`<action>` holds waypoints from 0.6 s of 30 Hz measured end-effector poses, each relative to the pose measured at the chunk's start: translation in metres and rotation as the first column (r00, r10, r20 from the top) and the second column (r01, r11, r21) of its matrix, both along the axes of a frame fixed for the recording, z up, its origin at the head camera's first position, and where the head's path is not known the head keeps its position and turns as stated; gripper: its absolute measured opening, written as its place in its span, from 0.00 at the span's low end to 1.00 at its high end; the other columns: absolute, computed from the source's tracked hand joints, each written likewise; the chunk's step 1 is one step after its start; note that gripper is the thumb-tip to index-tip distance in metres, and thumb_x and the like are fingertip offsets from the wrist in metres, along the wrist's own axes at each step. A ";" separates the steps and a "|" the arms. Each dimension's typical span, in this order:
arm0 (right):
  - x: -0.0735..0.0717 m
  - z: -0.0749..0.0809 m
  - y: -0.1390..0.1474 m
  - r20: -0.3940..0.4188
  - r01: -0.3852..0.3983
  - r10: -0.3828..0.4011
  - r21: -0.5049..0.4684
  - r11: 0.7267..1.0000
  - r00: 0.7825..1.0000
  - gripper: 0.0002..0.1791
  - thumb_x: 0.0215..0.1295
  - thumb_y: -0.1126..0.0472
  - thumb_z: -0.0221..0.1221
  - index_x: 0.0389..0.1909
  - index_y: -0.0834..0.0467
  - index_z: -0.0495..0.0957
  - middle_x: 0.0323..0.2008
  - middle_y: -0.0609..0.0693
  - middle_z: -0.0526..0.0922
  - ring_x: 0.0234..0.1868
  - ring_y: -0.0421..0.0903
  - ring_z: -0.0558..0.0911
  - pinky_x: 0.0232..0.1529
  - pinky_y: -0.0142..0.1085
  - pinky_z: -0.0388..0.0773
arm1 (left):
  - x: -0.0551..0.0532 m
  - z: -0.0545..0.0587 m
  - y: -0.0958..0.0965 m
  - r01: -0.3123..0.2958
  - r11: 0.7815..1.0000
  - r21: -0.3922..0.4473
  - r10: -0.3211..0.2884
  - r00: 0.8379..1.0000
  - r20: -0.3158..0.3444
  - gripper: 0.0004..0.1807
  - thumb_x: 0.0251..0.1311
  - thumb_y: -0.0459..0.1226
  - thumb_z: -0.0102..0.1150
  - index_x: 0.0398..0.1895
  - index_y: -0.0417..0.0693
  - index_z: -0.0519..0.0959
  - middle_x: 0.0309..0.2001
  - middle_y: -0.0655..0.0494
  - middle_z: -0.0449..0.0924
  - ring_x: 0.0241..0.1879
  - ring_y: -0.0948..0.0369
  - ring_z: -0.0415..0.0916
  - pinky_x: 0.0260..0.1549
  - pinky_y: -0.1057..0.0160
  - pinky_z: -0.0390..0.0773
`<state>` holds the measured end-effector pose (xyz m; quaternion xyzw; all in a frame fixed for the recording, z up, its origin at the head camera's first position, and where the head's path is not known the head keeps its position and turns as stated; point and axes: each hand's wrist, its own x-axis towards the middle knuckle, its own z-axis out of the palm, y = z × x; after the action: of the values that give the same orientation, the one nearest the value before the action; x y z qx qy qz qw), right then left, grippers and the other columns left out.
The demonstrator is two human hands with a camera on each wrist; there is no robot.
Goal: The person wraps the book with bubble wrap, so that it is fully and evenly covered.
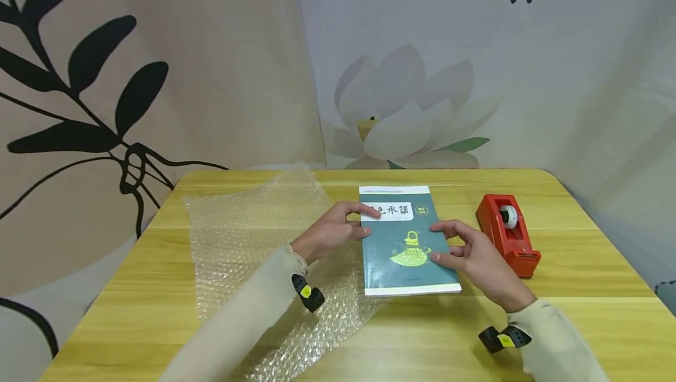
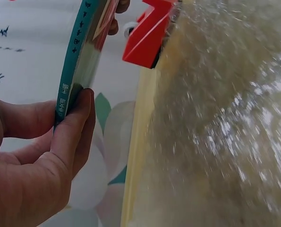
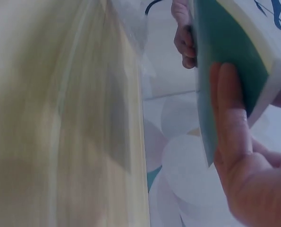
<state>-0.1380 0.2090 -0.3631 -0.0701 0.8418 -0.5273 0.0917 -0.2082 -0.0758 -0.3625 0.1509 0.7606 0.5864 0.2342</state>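
Observation:
A teal paperback book with a white title box and a yellow-green drawing is held up off the table between both hands. My left hand grips its spine side; in the left wrist view the thumb and fingers pinch the spine. On the opposite edge, my right hand holds the book with thumb and fingers on the cover side and others behind, as the right wrist view shows fingers against the back cover. Below and to the left, a sheet of bubble wrap lies spread on the table.
A red tape dispenser with a roll of tape stands to the right of the right hand. The wooden table ends at a printed curtain behind it. The bubble wrap reaches toward the table's near edge.

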 end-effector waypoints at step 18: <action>0.003 -0.010 -0.033 0.073 -0.111 0.128 -0.201 0.973 0.989 0.36 0.64 0.67 0.64 0.73 0.60 0.64 0.70 0.64 0.62 0.50 0.48 0.85 0.45 0.33 0.86 | 0.008 -0.003 -0.039 -0.092 0.995 -0.048 0.093 0.996 0.005 0.21 0.66 0.29 0.56 0.62 0.49 0.77 0.76 0.52 0.62 0.71 0.44 0.68 0.68 0.48 0.72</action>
<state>-0.1353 0.1765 -0.3729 -0.1067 0.7753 -0.6037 0.1519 -0.2003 -0.1143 -0.3652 0.1078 0.7797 0.5789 0.2130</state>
